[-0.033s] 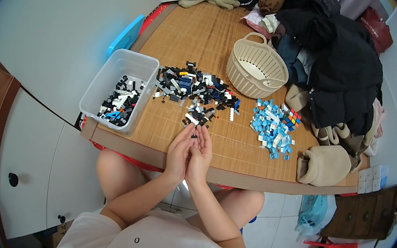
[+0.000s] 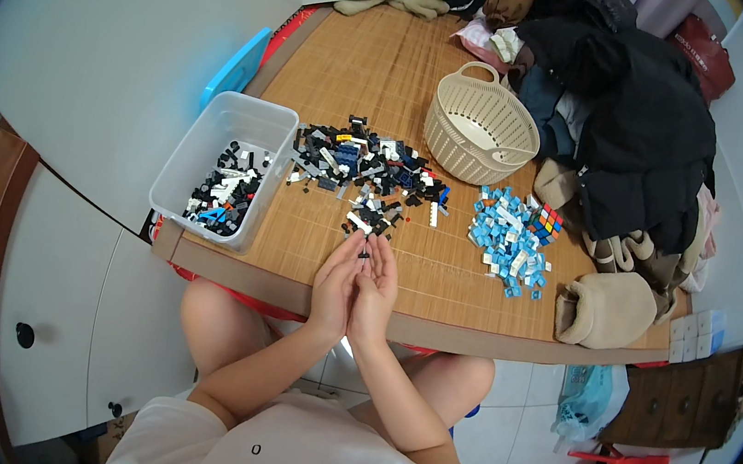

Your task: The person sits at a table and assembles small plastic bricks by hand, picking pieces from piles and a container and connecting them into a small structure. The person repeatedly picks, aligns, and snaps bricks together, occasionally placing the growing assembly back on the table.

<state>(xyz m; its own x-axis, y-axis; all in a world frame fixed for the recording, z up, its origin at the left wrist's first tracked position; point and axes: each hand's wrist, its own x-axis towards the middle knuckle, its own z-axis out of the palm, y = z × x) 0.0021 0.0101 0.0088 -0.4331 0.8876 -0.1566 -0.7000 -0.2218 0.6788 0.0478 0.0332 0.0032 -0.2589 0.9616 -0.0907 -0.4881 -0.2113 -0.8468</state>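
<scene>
Near the front edge of the table, my left hand (image 2: 333, 285) and my right hand (image 2: 376, 294) are pressed together at the palms, fingers pointing away from me. A small black toy building piece (image 2: 364, 255) shows between the fingers of both hands; its exact shape is too small to make out. Just beyond my fingertips lies a small group of black, grey and white building bricks (image 2: 374, 215). It borders a larger heap of mixed bricks (image 2: 357, 158) in black, grey, white and dark blue.
A clear plastic box (image 2: 274, 178) with more bricks stands at the left, a blue lid (image 2: 235, 67) behind it. To the right are a beige basket (image 2: 475, 106), light-blue and white pieces (image 2: 505, 239), a puzzle cube (image 2: 546, 224), a beige cloth roll (image 2: 608, 309) and piled clothes (image 2: 649, 127).
</scene>
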